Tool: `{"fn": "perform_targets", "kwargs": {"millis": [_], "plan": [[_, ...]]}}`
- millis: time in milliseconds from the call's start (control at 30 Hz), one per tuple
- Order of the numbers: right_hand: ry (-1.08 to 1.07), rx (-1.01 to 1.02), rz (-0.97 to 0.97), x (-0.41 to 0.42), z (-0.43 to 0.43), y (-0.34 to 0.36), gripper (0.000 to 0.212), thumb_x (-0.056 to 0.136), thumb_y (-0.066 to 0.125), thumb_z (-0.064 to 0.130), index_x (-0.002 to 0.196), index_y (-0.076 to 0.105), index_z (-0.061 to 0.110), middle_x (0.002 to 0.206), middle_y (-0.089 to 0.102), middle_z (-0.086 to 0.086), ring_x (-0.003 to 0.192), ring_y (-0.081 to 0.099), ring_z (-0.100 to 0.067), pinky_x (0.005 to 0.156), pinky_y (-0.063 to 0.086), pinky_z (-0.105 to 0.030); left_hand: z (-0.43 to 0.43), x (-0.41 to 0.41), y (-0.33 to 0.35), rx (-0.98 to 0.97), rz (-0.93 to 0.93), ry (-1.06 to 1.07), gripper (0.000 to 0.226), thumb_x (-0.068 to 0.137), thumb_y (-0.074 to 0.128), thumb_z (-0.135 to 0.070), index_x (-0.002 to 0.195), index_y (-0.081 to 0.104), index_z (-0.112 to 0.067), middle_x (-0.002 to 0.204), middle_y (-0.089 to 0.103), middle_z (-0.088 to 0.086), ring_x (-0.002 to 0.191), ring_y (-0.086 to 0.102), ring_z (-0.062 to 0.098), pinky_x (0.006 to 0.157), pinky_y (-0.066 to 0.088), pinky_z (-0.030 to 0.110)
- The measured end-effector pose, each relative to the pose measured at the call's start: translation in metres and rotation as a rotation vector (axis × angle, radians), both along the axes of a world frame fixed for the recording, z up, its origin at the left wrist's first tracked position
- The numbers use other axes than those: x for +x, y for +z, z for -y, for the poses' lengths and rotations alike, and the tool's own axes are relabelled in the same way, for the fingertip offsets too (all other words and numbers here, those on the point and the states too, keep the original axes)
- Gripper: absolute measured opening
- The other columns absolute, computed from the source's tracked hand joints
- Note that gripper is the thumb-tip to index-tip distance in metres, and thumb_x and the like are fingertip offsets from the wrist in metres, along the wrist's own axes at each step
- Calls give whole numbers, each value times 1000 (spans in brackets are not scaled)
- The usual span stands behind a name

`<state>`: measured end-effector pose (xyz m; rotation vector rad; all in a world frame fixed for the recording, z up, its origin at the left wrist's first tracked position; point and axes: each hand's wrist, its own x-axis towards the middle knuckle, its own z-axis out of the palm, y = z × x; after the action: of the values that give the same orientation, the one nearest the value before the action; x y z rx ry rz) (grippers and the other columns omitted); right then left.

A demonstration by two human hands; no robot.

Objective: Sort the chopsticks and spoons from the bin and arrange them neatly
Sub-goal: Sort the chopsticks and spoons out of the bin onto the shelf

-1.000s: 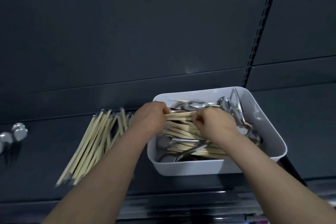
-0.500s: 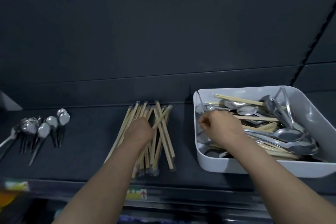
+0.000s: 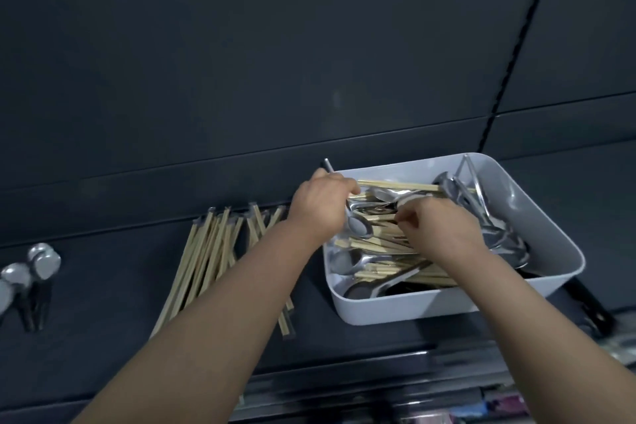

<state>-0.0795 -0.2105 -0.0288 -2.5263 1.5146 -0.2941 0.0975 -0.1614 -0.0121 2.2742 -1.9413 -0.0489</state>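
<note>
Head view: the dark grey tabletop point(image 3: 110, 282) is carrying a white rectangular plastic bin point(image 3: 413, 307) at right, a pile of pale bamboo chopsticks point(image 3: 208, 253) beside it, shiny steel spoons point(image 3: 32, 272) far left. My left hand point(image 3: 321, 208) is gripping a silver metal spoon point(image 3: 359, 228) over the bin; my right hand point(image 3: 442, 232) is curling inside it, hold unclear.

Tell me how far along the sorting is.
Done: a chopstick pile and a few sorted spoons lie on the counter. In hand: the left hand grips a spoon in the bin; the right hand works in the mixed cutlery. Left: that heap, filling much of the bin.
</note>
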Motion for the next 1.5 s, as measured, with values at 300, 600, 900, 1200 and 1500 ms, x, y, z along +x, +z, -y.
{"fn": "perform_targets", "kwargs": {"millis": [300, 600, 900, 1200, 1500], "plan": [[-87, 26, -41, -38, 20, -4, 27, 88, 50, 25, 103, 68, 38, 105, 69, 6, 99, 64, -23, 79, 53, -33, 25, -17, 0, 219, 537, 22, 14, 84, 59, -11, 87, 64, -24, 84, 55, -7, 104, 46, 19, 81, 28, 36], [129, 110, -210, -26, 30, -8, 26, 84, 62, 17, 104, 70, 32, 111, 66, 3, 102, 62, -23, 79, 49, -30, 31, -33, 10, 116, -39, 248, 33, 83, 71, -43, 70, 66, -13, 68, 62, 1, 70, 62, 21, 53, 39, 25], [210, -48, -151, -24, 34, -1, 26, 90, 43, 7, 112, 52, 18, 113, 63, -4, 102, 61, -27, 71, 40, -32, 14, -29, 7, -37, -396, 375, 32, 80, 69, -37, 63, 70, -10, 64, 65, 6, 68, 63, 23, 64, 52, 32], [420, -71, 331, 26, 8, 36, 16, 95, 41, 17, 108, 49, 21, 99, 66, -3, 88, 59, -32, 68, 42, -36, -32, 8, 1, -318, -780, 687, 21, 83, 63, -15, 64, 70, -19, 71, 71, 9, 66, 62, 27, 65, 52, 38], [636, 219, 356, 152, -102, 14, 56, 82, 41, -9, 129, 53, 19, 123, 62, -6, 112, 57, -23, 91, 48, -33, -183, 94, 1, -441, -1076, 958, 17, 78, 61, -3, 65, 61, -14, 73, 55, 12, 68, 45, 20, 59, 36, 32]]}}
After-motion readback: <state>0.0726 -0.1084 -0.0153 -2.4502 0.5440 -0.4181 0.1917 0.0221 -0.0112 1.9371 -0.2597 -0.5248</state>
